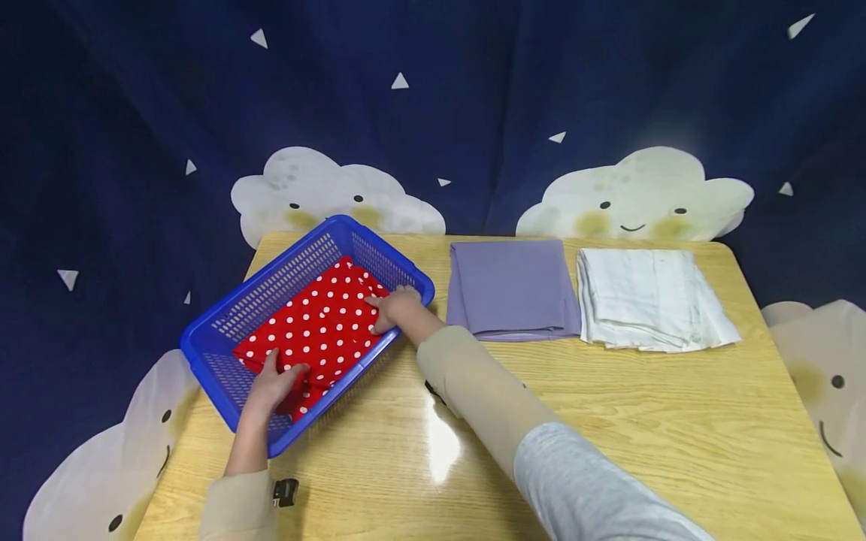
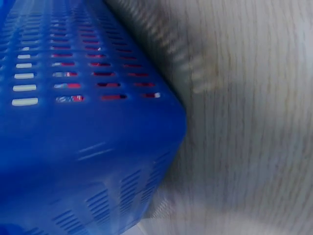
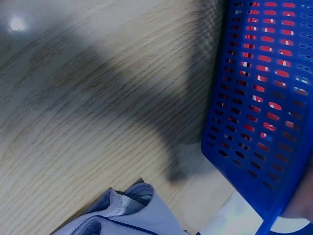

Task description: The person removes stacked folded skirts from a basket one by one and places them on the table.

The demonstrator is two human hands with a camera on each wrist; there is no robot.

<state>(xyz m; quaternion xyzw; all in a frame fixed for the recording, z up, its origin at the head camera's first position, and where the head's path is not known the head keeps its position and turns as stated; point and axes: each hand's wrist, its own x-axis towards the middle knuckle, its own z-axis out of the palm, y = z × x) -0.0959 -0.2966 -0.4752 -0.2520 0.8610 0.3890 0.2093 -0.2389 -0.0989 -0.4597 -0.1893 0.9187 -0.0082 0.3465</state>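
A red cloth with white dots (image 1: 325, 319) lies folded in a blue plastic basket (image 1: 233, 402) with slotted walls. My left hand (image 1: 272, 387) reaches over the basket's near left side, thumb and fingers spread on the cloth. Over the right end, my right hand (image 1: 398, 306) rests its spread fingers at the cloth's right edge. In the left wrist view the basket's outer wall (image 2: 73, 132) fills the left half, and red shows through its slots. The right wrist view has the basket (image 3: 259, 98) at right, with a sliver of hand (image 3: 301, 196) by the rim.
To the basket's right lies a folded purple cloth (image 1: 507, 289), and beside that a folded white cloth (image 1: 639, 297). All rest on a wooden table (image 1: 609, 421). Behind the table hangs a dark blue curtain (image 1: 473, 98) with cloud pictures. A small black object (image 1: 286, 492) sits by the left sleeve.
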